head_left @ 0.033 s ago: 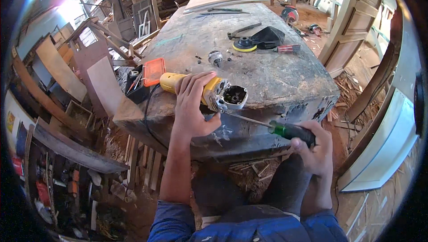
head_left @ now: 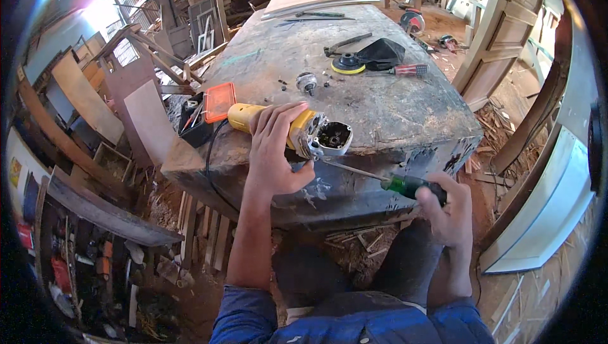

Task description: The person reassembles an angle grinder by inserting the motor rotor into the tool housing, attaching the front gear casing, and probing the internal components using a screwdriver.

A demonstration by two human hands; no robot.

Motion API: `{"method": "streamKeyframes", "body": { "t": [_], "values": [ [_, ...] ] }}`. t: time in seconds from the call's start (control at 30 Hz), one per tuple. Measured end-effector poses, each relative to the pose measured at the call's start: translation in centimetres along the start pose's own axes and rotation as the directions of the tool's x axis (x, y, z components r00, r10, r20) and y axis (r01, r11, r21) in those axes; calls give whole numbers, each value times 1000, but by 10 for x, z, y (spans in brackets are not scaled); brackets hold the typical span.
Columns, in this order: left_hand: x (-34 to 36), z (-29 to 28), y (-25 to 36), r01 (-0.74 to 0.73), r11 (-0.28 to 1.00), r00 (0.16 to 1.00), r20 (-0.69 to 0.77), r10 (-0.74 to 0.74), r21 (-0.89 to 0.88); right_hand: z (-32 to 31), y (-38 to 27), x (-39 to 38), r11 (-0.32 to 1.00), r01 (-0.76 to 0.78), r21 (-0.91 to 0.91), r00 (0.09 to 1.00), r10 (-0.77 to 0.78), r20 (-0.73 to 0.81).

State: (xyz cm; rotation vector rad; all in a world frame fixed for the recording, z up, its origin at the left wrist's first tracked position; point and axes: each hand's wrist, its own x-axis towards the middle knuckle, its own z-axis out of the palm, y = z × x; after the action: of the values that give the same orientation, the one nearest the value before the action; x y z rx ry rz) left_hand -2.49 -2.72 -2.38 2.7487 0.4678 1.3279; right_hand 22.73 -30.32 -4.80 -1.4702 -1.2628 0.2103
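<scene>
A yellow angle grinder lies on the near edge of the worktable, its metal gear housing uncovered and dark inside. My left hand is closed round the body just behind the housing. My right hand grips the black-and-green handle of a screwdriver. The shaft slants up to the left, and its tip meets the lower near corner of the housing; the exact contact is too small to make out. Beyond the grinder sits a loose round metal part with small dark pieces around it.
Farther back on the worktable lie a black-and-yellow backing pad, a dark cloth-like piece and a red-handled screwdriver. At the left edge stands a toolbox with an orange lid. A black cord hangs over the front.
The fingers of my right hand have shifted slightly on the screwdriver handle, with the thumb higher now. My left hand and the grinder stay where they were.
</scene>
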Motion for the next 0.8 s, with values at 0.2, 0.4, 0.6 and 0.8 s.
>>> {"method": "streamKeyframes", "body": {
  "t": [0.2,0.4,0.6,0.8],
  "values": [
    [-2,1,1,2,1000,1000,-8,-2,3,1,4,-2,988,-120,-101,983,132,125],
    [-1,0,-2,-14,1000,1000,-21,14,-1,1,4,1,1000,-7,-7,1000,7,-29],
    [-3,-6,-5,11,997,999,36,-8,-70,0,2,0,953,-289,-90,938,301,174],
    [-3,-2,-3,-6,998,1000,27,8,-55,12,6,-3,999,31,-33,998,-33,-59]
  ]
}}
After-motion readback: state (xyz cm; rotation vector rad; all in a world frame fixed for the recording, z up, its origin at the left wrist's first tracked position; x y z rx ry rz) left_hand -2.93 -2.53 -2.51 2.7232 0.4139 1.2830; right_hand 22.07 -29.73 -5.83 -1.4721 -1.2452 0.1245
